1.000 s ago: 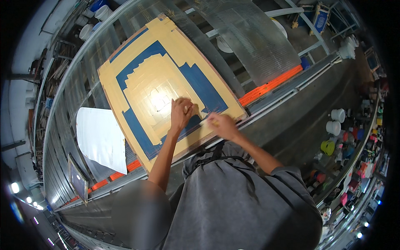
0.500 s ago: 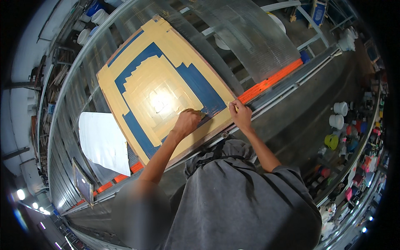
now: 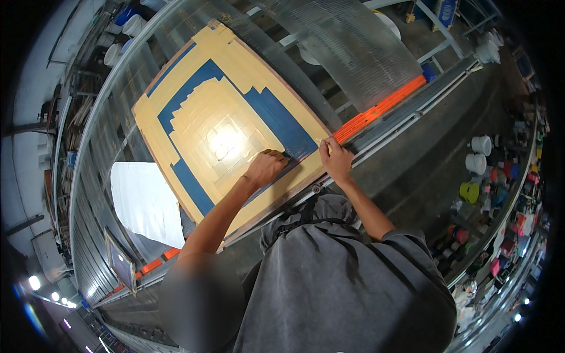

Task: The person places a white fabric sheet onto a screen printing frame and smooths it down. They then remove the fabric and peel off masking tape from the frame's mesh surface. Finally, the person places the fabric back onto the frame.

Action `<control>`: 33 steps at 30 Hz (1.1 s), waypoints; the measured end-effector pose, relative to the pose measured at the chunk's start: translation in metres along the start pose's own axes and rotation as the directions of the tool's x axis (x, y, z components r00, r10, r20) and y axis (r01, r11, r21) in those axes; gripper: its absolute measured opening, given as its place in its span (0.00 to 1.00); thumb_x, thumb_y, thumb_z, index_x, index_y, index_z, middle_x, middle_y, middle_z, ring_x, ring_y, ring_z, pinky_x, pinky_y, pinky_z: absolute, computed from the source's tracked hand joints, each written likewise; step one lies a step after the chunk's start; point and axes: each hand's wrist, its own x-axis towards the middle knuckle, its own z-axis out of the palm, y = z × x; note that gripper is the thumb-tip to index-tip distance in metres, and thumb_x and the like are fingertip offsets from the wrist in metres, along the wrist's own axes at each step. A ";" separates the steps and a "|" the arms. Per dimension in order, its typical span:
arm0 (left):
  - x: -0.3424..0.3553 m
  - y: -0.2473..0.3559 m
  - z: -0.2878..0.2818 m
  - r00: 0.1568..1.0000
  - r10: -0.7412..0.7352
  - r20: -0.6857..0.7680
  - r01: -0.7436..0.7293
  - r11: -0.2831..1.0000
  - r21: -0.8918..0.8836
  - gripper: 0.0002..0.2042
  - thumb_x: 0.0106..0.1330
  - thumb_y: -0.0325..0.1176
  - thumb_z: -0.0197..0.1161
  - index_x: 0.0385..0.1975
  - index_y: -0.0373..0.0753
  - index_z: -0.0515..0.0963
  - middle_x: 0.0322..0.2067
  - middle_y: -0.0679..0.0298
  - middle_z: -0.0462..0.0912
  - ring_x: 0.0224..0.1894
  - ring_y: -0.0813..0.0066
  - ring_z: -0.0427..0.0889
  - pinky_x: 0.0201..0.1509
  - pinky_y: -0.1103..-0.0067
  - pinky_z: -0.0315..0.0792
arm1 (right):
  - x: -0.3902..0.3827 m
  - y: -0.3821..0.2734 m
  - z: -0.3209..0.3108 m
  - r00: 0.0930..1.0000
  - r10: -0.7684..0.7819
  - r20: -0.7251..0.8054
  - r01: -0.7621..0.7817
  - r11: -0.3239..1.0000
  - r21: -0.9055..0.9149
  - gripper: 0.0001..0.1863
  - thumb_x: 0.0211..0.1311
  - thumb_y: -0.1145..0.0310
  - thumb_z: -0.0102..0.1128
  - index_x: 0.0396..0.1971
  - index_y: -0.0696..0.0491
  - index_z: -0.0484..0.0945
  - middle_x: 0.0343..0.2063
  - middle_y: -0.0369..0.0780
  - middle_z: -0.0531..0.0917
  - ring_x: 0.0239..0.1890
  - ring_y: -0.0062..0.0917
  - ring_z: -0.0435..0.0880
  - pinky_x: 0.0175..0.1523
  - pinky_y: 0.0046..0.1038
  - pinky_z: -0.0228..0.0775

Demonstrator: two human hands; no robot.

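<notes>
A large framed screen [image 3: 292, 125], its blue mesh partly covered with overlapping strips of tan masking tape [image 3: 203, 120], lies slanted in front of me. My left hand [image 3: 266, 167] is closed, fingers curled down at the lower right of the taped middle, beside the blue mesh. Whatever it holds, if anything, is hidden beneath the fingers. My right hand [image 3: 336, 159] is at the screen's right corner, thumb and fingers pinched together on a small piece of tan masking tape. Light glares off the middle of the screen.
Under the screen runs a metal rack with clear ribbed sheets [image 3: 365, 65] and an orange edge strip [image 3: 382, 107]. A white sheet [image 3: 144, 200] and a small frame [image 3: 120, 262] lie left. Buckets [image 3: 479, 145] and pots stand on the right.
The view has shifted slightly. My left hand stays near the lower right of the taped middle, its fingers curled flatter. My right hand remains pinched at the corner.
</notes>
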 end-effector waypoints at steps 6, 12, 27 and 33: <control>-0.007 0.003 0.003 0.997 0.022 -0.072 -0.020 0.999 0.027 0.13 0.59 0.29 0.58 0.44 0.37 0.81 0.41 0.57 0.83 0.50 0.56 0.82 0.57 0.68 0.78 | -0.002 0.003 0.006 0.998 -0.032 -0.045 0.031 0.999 -0.029 0.05 0.65 0.64 0.64 0.32 0.46 0.77 0.18 0.38 0.83 0.20 0.39 0.85 0.25 0.41 0.74; -0.016 0.011 0.009 0.987 -0.038 -0.156 0.037 0.999 -0.009 0.14 0.59 0.28 0.58 0.45 0.36 0.79 0.42 0.59 0.82 0.49 0.58 0.83 0.48 0.69 0.81 | -0.001 0.002 0.003 0.999 -0.040 -0.033 0.038 0.998 -0.052 0.06 0.65 0.64 0.64 0.31 0.46 0.77 0.18 0.38 0.83 0.20 0.39 0.85 0.24 0.40 0.73; -0.031 0.092 -0.007 0.642 -0.761 0.093 0.023 -0.103 -0.994 0.28 0.79 0.53 0.52 0.69 0.43 0.64 0.61 0.63 0.78 0.54 0.66 0.81 0.59 0.63 0.76 | 0.003 -0.067 -0.043 0.937 0.100 0.335 -0.268 0.821 0.505 0.13 0.74 0.67 0.54 0.52 0.57 0.73 0.35 0.45 0.86 0.37 0.27 0.88 0.38 0.32 0.78; -0.066 0.117 0.015 0.673 -0.677 0.298 -0.233 -0.576 -0.783 0.40 0.73 0.73 0.33 0.69 0.45 0.66 0.59 0.62 0.78 0.59 0.70 0.78 0.62 0.68 0.72 | -0.027 -0.140 -0.026 0.711 -0.182 0.679 -0.531 0.494 0.688 0.16 0.75 0.71 0.52 0.58 0.58 0.69 0.39 0.45 0.85 0.38 0.23 0.85 0.41 0.29 0.77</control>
